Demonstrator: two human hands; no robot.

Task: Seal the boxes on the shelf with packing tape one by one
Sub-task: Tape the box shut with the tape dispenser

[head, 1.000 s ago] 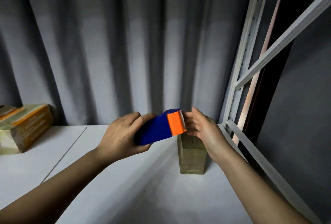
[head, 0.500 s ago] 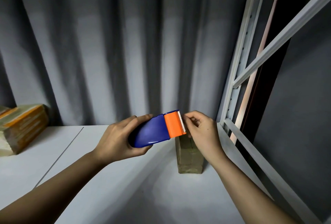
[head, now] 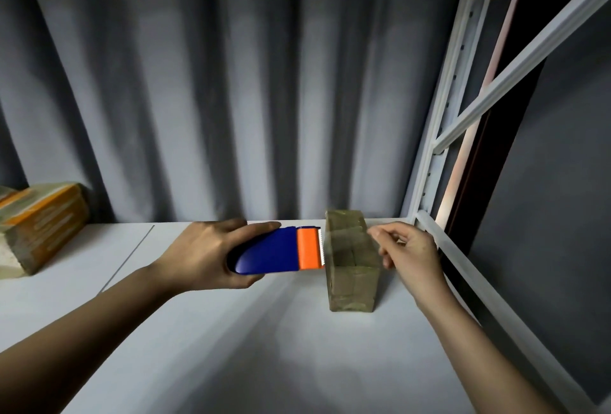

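On the white shelf (head: 205, 347), right of centre, stands the small brown box (head: 350, 264); left hand (head: 205, 254) grips the blue-and-orange tape dispenser (head: 281, 253) against its left side; right hand (head: 410, 251) hovers beside it, fingertips pinched together, contents unclear.

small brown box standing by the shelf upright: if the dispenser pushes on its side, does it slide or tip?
The small brown box stands narrow and tall, so a push near its top edge would probably tip it rather than slide it. Its glossy tape wrap and the smooth white shelf suggest low friction, so a low push likely slides it. It probably weighs little. The right hand isn't bracing it.
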